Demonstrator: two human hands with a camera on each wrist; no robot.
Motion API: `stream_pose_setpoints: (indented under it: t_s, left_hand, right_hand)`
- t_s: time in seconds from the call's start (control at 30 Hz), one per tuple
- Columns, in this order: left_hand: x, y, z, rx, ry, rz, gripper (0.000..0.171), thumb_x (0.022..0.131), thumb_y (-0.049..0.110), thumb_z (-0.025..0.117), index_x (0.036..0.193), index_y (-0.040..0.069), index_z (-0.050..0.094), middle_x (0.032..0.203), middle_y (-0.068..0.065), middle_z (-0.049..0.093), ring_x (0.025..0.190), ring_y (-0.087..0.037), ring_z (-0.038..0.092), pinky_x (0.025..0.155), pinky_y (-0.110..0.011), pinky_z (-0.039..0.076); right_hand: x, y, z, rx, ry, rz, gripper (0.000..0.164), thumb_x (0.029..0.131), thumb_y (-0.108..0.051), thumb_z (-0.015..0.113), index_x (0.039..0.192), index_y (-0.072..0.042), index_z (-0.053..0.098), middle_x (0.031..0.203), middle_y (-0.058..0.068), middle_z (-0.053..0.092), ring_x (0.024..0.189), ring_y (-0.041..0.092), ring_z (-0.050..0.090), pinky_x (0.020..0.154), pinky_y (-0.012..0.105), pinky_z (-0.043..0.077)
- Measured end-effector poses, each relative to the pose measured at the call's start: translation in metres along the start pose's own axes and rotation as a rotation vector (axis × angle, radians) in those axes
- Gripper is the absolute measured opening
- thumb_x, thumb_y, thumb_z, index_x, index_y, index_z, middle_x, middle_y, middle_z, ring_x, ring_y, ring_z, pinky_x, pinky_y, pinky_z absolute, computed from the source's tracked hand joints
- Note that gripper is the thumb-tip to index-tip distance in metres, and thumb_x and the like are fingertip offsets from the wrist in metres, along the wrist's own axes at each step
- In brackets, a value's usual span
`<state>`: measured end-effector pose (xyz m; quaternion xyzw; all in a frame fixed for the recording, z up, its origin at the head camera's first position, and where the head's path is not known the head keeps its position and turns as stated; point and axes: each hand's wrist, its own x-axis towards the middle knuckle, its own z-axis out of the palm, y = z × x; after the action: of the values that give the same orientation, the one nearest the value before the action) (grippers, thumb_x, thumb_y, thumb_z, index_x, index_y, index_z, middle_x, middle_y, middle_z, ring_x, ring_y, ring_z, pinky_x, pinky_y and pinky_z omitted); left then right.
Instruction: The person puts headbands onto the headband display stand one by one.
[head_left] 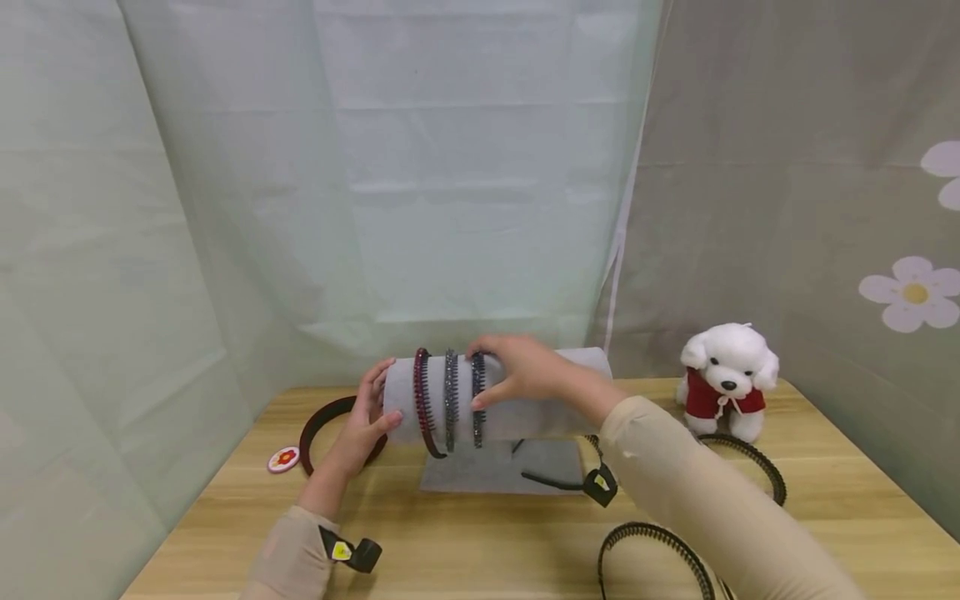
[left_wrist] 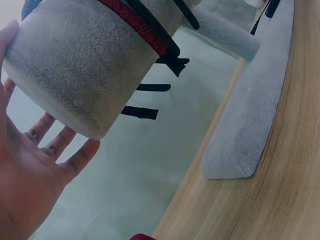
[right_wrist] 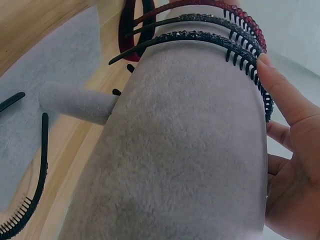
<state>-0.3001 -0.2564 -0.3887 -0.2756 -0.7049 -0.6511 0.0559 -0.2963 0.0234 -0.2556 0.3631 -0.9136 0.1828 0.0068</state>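
A grey plush headband display stand has a long horizontal roll on a flat base. My left hand grips the roll's left end, thumb in front and fingers around the far side. Three toothed headbands sit side by side over the roll: a red beaded headband, a grey glittery headband and a dark glittery headband. My right hand holds the dark one from above; in the right wrist view its thumb rests at the toothed edge of that headband. Some right fingertips are hidden.
A wide dark red headband and a round flower piece lie at left. Black toothed headbands lie near the front and at right. Another black headband lies by the base. A white toy dog sits at the back right.
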Motion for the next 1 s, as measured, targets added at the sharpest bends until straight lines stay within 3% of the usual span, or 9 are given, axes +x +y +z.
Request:
stream_pose_setpoints:
  t_s: [0.43, 0.7, 0.93, 1.0]
  left_hand:
    - [-0.001, 0.004, 0.001, -0.005, 0.000, 0.017, 0.069, 0.095, 0.023, 0.058, 0.150, 0.025, 0.017, 0.144, 0.008, 0.031, 0.117, -0.005, 0.046, 0.089, -0.022, 0.047]
    - [-0.001, 0.001, 0.001, -0.005, -0.008, 0.021, 0.069, 0.095, 0.023, 0.059, 0.150, 0.026, 0.017, 0.145, 0.007, 0.031, 0.118, -0.005, 0.046, 0.089, -0.022, 0.047]
    - [0.000, 0.002, 0.003, -0.019, -0.021, 0.022, 0.068, 0.096, 0.021, 0.057, 0.150, 0.026, 0.017, 0.146, 0.006, 0.029, 0.119, -0.006, 0.045, 0.090, -0.021, 0.046]
    - [0.000, 0.003, 0.003, -0.021, -0.022, 0.019, 0.068, 0.096, 0.021, 0.057, 0.150, 0.027, 0.017, 0.146, 0.006, 0.029, 0.119, -0.006, 0.045, 0.090, -0.021, 0.046]
  right_hand:
    - [0.003, -0.007, 0.004, -0.030, 0.015, 0.015, 0.072, 0.078, -0.046, 0.076, 0.136, -0.015, 0.048, 0.138, 0.005, 0.055, 0.128, 0.026, 0.052, 0.107, 0.042, 0.039]
    - [-0.001, -0.008, 0.006, -0.077, 0.026, 0.057, 0.089, 0.079, -0.050, 0.073, 0.146, -0.008, 0.034, 0.144, 0.011, 0.050, 0.131, 0.025, 0.049, 0.116, 0.052, 0.021]
    - [-0.016, -0.007, -0.006, -0.005, 0.059, 0.031, 0.082, 0.079, -0.044, 0.076, 0.144, -0.010, 0.040, 0.142, 0.010, 0.051, 0.130, 0.028, 0.049, 0.109, 0.045, 0.036]
    - [-0.023, -0.007, -0.012, 0.026, 0.059, 0.033, 0.080, 0.080, -0.041, 0.075, 0.145, -0.011, 0.039, 0.145, 0.009, 0.049, 0.133, 0.028, 0.046, 0.110, 0.044, 0.036]
